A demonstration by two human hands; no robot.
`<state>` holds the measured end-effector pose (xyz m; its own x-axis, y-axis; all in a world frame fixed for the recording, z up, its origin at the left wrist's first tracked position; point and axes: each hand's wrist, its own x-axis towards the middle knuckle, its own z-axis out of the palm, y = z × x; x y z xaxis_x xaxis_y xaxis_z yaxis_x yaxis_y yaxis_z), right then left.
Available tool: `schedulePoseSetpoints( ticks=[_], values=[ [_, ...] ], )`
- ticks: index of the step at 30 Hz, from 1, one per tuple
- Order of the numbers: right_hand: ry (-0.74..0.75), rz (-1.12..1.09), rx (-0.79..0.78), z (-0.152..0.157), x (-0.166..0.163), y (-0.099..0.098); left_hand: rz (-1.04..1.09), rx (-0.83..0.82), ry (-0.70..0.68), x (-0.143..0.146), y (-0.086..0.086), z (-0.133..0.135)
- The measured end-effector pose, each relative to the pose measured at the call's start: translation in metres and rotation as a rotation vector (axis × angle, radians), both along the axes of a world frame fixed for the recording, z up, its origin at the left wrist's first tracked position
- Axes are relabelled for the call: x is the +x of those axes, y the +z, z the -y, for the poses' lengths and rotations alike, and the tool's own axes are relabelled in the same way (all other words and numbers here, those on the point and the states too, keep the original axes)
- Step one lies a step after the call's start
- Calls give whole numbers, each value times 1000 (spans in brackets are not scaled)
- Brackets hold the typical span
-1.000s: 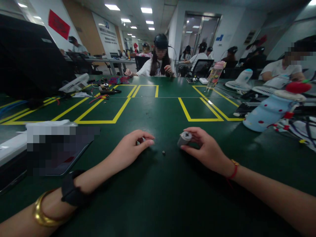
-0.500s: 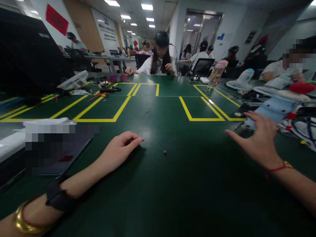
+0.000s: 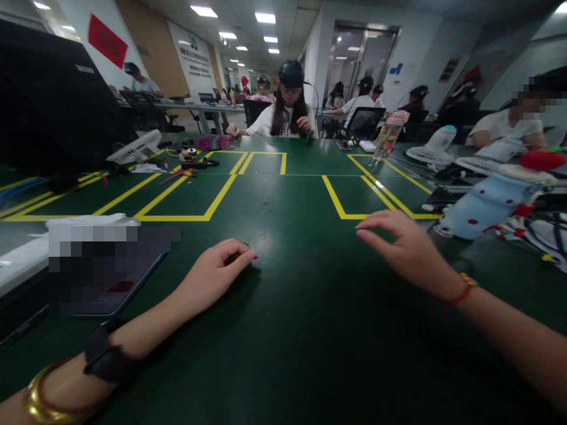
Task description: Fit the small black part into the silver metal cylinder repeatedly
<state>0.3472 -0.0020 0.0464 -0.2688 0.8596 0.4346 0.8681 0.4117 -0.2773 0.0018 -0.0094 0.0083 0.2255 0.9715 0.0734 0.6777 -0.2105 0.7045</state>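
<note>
My left hand rests on the dark green tabletop, thumb and index finger closed together. Whatever lies between those fingertips, if anything, is hidden. On the right, my right hand hovers above the table near a yellow tape corner. Its thumb and index tips meet in a pinch, and I cannot make out anything between them. A light blue spotted bottle-like thing with a red top lies beyond it to the right. Left of my left hand is a dark flat tablet-like device.
Yellow tape outlines cross the table. Wires and small parts lie at the back left, near a white fan. A pink-lidded bottle stands at the back right, beside another fan. A person sits opposite.
My right hand has moved left from beside the blue bottle-like thing, its spread fingers now drawn together. The small dark round part between my hands no longer shows. My left hand stays put.
</note>
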Motion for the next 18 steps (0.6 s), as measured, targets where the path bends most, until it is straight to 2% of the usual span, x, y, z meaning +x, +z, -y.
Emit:
schedulePoseSetpoints(
  ticks=[2, 3, 5, 7, 10, 15, 18],
  values=[
    [-274, 7, 103, -3, 52, 12, 3, -3, 3, 1, 0, 0],
    [-398, 15, 101, -4, 76, 16, 3, -3, 6, 1, 0, 0],
    [-639, 28, -40, -5, 117, 20, 6, -5, 12, 2, 0, 0],
    [-765, 44, -216, -5, 144, 20, 11, -9, 15, 2, 1, 0],
    [-767, 45, -338, -4, 156, 16, 15, -16, 13, 2, 2, 1],
    [-757, -2, -238, -4, 148, 12, 21, -40, 18, 1, 2, 1],
    [-705, -7, -275, -6, 149, 10, 25, -44, 11, 1, 0, 0]
  ],
)
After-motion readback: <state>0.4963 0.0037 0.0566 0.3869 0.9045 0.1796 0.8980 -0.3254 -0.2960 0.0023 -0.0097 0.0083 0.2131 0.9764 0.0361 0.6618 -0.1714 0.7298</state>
